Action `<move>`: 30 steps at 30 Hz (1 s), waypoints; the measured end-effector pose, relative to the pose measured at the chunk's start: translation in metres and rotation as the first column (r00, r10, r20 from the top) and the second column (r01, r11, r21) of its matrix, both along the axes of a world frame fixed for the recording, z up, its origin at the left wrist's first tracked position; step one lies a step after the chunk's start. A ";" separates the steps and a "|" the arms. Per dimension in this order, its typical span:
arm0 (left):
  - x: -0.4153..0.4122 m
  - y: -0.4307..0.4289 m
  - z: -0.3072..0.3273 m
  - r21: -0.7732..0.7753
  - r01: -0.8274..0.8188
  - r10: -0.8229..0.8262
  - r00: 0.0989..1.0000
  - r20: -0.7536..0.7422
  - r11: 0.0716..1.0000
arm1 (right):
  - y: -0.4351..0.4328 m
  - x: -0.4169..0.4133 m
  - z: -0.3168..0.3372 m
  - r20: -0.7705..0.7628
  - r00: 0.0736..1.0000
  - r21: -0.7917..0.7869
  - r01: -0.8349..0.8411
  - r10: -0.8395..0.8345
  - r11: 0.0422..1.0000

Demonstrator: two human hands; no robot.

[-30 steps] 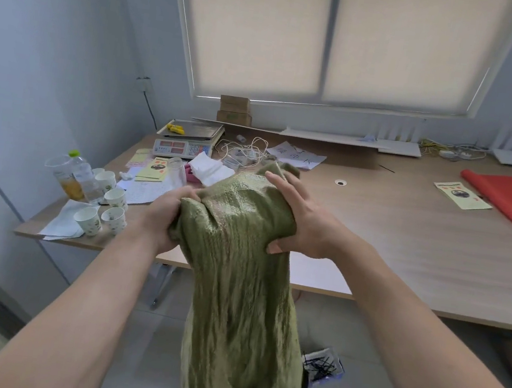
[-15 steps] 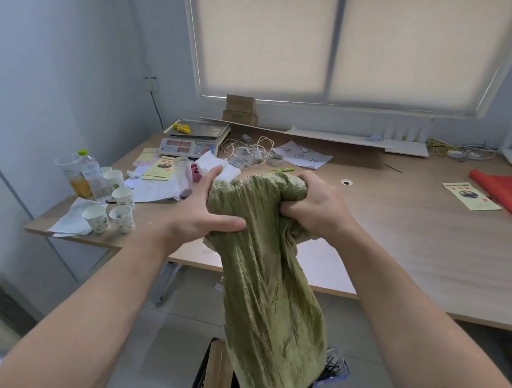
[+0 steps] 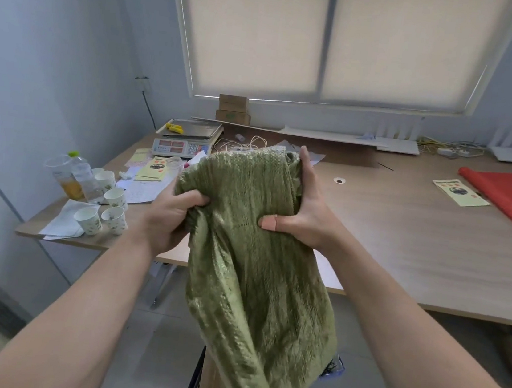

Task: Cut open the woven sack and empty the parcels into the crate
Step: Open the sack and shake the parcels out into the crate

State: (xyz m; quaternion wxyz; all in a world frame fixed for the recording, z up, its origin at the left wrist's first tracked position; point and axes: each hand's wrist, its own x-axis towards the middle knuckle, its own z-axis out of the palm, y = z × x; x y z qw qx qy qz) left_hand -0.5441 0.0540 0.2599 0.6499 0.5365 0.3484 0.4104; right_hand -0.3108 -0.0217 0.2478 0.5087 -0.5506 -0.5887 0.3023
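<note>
Right now I have both hands clamped on the bunched top of the green woven sack (image 3: pixel 259 258), held up in front of the desk (image 3: pixel 403 244). My left hand (image 3: pixel 171 219) grips its left fold; my right hand (image 3: pixel 304 212) wraps the right side, thumb pressed into the weave. From there the sack hangs limp, its lower end reaching the black crate (image 3: pixel 194 386) on the floor below. Paper cups (image 3: pixel 101 207) and a scale (image 3: pixel 187 140) sit at the desk's left end.
</note>
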 end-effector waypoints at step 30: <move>0.003 -0.012 0.021 -0.033 -0.004 -0.003 0.978 -0.206 0.999 | -0.019 0.007 0.030 0.139 0.990 0.008 -0.034 0.032 0.999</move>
